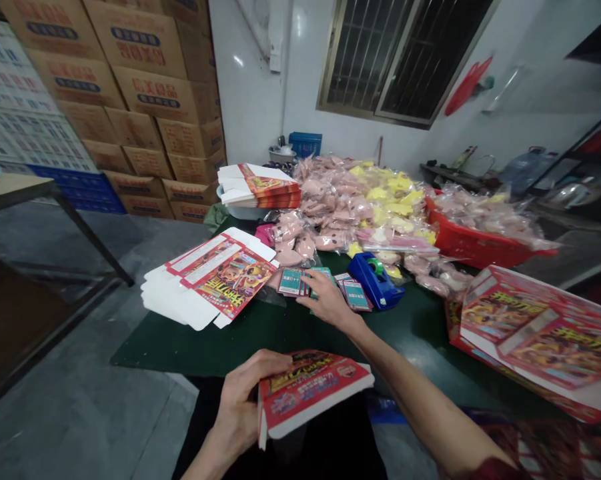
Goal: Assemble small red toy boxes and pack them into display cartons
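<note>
On my screen the left hand (240,400) sits low and close to the camera, its grip clamped on the short end of a red printed carton (313,390), thumb on top and fingers curled round the edge. The carton is held in the air just in front of the worktop (260,333), tilted slightly.

The right hand (327,300) reaches forward over the green worktop, palm down. Its grip is apart, with the fingers stretched flat on a small spread of teal cards (293,281) (more of them lie just to its right). A blue tape dispenser (375,280) stands just beside those cards.

To the left lie flat unfolded cartons (215,277). Behind are a heap of pink and yellow packets (340,200) and a red basket (473,247), and made-up boxes (540,327) are stacked on the right.
</note>
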`<action>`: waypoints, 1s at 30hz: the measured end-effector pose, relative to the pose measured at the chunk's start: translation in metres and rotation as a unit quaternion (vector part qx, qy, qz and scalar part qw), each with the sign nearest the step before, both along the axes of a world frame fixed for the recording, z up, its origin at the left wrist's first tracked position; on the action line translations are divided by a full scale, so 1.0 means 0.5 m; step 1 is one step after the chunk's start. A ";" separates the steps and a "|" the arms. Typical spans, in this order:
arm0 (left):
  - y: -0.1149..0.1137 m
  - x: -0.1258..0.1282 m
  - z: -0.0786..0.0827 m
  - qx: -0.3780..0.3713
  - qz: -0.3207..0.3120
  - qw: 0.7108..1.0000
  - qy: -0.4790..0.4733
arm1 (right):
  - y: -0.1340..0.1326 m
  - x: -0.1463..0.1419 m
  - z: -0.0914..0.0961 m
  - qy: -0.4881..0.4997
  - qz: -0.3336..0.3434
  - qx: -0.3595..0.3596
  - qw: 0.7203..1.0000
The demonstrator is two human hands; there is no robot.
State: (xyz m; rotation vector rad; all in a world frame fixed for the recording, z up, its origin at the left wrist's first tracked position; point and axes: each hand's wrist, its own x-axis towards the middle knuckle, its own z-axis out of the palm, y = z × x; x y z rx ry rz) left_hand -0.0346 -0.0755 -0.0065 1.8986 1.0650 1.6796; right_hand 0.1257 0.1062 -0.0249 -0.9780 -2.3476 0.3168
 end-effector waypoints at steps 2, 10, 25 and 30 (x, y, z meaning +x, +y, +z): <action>0.002 -0.001 0.002 -0.005 0.001 1.000 0.002 | 0.012 -0.027 -0.005 -0.041 0.013 -0.006 0.999; 0.012 -0.005 0.004 -0.003 -0.003 1.000 -0.005 | 0.062 -0.044 0.001 -0.134 -0.004 -0.019 0.991; 0.012 -0.011 0.003 -0.035 -0.010 0.999 0.013 | 0.011 -0.065 -0.004 -0.136 -0.002 0.079 0.988; 0.015 -0.012 0.007 -0.044 -0.010 0.999 0.008 | 0.005 -0.068 -0.018 -0.090 -0.010 0.084 0.992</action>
